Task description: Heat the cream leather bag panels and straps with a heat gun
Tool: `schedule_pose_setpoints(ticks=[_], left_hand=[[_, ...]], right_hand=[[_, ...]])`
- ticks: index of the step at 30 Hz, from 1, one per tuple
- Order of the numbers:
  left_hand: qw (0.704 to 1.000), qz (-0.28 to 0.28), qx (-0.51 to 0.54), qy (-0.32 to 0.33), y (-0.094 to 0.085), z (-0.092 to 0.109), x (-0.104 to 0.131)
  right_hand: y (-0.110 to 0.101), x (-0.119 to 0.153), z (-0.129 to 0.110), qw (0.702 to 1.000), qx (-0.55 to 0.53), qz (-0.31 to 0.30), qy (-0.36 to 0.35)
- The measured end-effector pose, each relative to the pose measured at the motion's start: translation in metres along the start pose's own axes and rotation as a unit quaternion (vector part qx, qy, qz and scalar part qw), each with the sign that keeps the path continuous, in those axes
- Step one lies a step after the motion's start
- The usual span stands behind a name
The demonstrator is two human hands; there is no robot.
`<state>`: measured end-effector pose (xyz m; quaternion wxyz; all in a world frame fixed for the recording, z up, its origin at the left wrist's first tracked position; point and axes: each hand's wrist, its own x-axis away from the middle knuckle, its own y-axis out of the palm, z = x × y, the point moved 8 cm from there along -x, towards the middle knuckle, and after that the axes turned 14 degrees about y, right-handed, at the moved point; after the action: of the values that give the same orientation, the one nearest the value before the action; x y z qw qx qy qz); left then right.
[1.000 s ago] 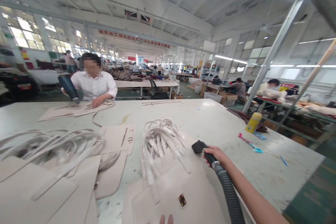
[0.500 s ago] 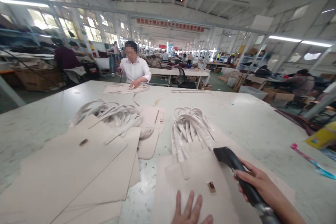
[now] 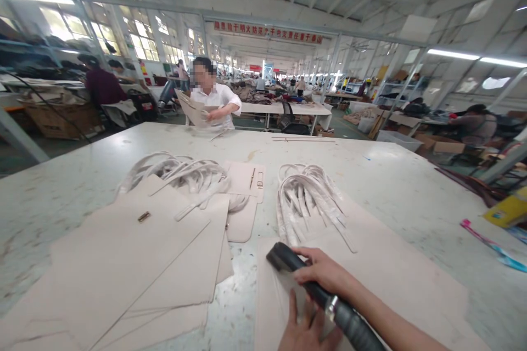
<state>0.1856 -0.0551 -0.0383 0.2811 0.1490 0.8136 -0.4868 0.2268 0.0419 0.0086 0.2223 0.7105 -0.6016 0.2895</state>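
Head view: at lower centre-right, the right hand [image 3: 325,274] grips a black hose nozzle [image 3: 284,258] over a beige panel [image 3: 265,296] on the pale table [image 3: 382,181]. The left hand [image 3: 307,332], fingers spread, rests on the panel, bottom centre.

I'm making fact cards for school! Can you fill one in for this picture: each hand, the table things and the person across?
Right hand: gripping a black nozzle on a hose
Left hand: fingers spread over a beige panel
Table, left side: pile of beige panels
Beyond the nozzle: bundle of straps
Far right: yellow container
Across: person in white shirt, holding beige pieces
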Motion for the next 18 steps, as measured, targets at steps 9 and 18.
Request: schedule_pose_setpoints(ticks=[9, 18], left_hand=[[0.999, -0.027, 0.012, 0.014, -0.003, 0.000, -0.001], [0.999, -0.006, 0.034, 0.015, -0.001, 0.003, 0.001]], right_hand=[[-0.006, 0.011, -0.001, 0.998, -0.023, 0.019, -0.048], [0.010, -0.018, -0.003, 0.998, -0.027, 0.011, -0.052]])
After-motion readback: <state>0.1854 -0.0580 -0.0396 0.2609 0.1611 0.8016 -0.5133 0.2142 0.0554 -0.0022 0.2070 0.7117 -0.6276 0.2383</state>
